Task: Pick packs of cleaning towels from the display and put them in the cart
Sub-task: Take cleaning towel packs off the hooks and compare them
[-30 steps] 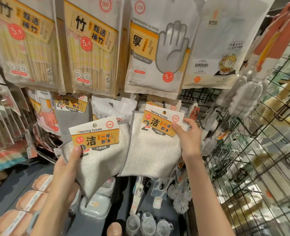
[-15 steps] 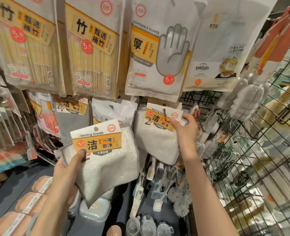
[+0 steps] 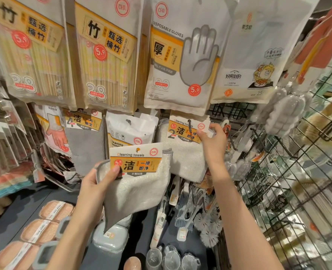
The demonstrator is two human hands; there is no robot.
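Since the earlier frames, the right hand (image 3: pixel 213 142) has carried its white cleaning-towel pack with the orange header card (image 3: pixel 182 151) back up against the display, where the card now sits at the metal display hook (image 3: pixel 189 124); the left hand (image 3: pixel 95 189) has shifted its own pack toward the centre. Left hand status: thumb pressed on the card and fingers curled behind the cloth, gripping a second white cleaning-towel pack with grey edging and an orange "Cleaning towels" card (image 3: pixel 137 178), held free of the display and below the hanging row. Right hand status: fingertips pinch the upper right corner of the hanging pack's card (whether the card is on or off the hook cannot be determined). Progress assessment: one pack is removed from the display but not yet deposited; the second pack is at the hook. No cart is identifiable in view; only a black wire-grid rack (image 3: pixel 290 172) occupies the right side. Remaining work, as judged here: free the second pack, then place both in the cart.
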